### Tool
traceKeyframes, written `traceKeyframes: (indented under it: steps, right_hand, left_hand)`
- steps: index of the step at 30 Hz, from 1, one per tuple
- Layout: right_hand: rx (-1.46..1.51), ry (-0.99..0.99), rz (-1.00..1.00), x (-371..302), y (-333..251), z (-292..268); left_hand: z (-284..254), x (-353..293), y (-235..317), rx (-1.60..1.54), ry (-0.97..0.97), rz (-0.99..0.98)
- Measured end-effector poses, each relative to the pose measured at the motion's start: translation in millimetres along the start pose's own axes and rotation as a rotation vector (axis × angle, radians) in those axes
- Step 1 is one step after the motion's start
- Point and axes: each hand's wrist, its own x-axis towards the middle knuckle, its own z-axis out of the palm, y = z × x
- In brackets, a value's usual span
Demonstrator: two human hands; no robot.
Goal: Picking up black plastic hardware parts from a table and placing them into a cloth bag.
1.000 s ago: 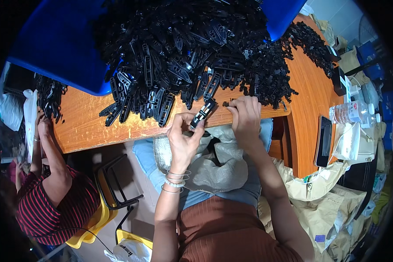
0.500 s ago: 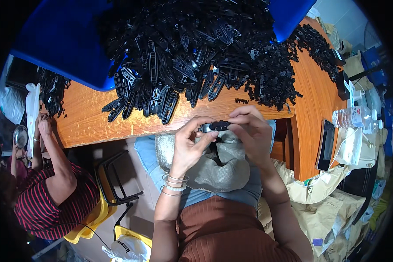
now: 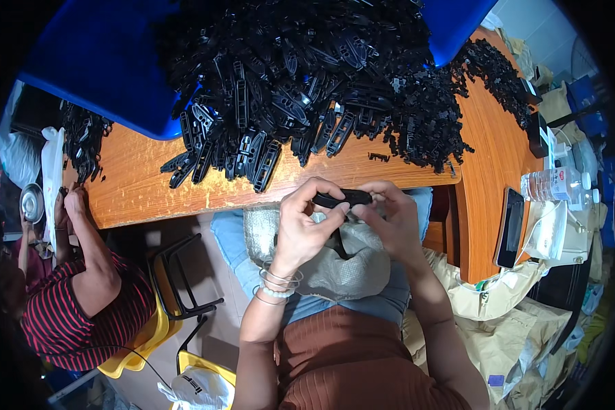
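A long black plastic part (image 3: 342, 199) is held level between my two hands, just off the table's near edge and above my lap. My left hand (image 3: 310, 220) pinches its left end between thumb and fingers. At its right end, the thumb and fingers of my right hand (image 3: 392, 217) are closed on the same part. Beyond my hands, a big heap of similar black slotted parts (image 3: 287, 102) covers the table. Smaller black clips (image 3: 424, 130) are piled to its right, and one loose clip (image 3: 378, 157) lies apart near the edge.
A blue bin (image 3: 109, 75) lies tipped behind the heap on the wooden table (image 3: 137, 184). To the right are a phone (image 3: 510, 227) and plastic bottles (image 3: 557, 184). A woven sack (image 3: 348, 270) rests on my lap. At left sits another person in a striped top (image 3: 82, 314).
The black part has turned over and now shows a smoother dark side. My right hand's fingers have come down and closed round its right end.
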Motion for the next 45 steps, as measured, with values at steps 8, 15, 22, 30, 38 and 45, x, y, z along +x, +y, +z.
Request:
traceKeyframes:
  steps: [8, 15, 22, 30, 38, 45]
  right_hand:
    - [0.340, -0.264, 0.088, -6.7, 14.6, -9.5]
    - [-0.788, 0.464, -0.314, 40.3, 19.8, -6.0]
    - [-0.746, 0.446, -0.422, 32.5, 33.5, -0.6]
    - [-0.303, 0.399, -0.543, 4.9, 10.9, 4.7]
    - [-0.035, 0.326, -0.431, -9.5, -3.4, 4.0]
    - [-0.467, 0.242, -0.663, -4.4, -11.4, -5.1]
  left_hand:
    - [-17.6, 16.2, 7.5, 0.185, -0.135, -0.033]
    - [24.4, 71.4, -15.7, 1.210, 0.084, 0.432]
    - [21.2, 54.2, -12.6, 1.009, 0.128, 0.316]
    - [16.2, 15.3, -9.5, -0.598, 0.022, -0.281]
    - [5.0, 1.7, -10.7, -0.333, -0.180, -0.257]
    - [4.0, -4.5, 2.7, -0.287, -0.153, -0.279]
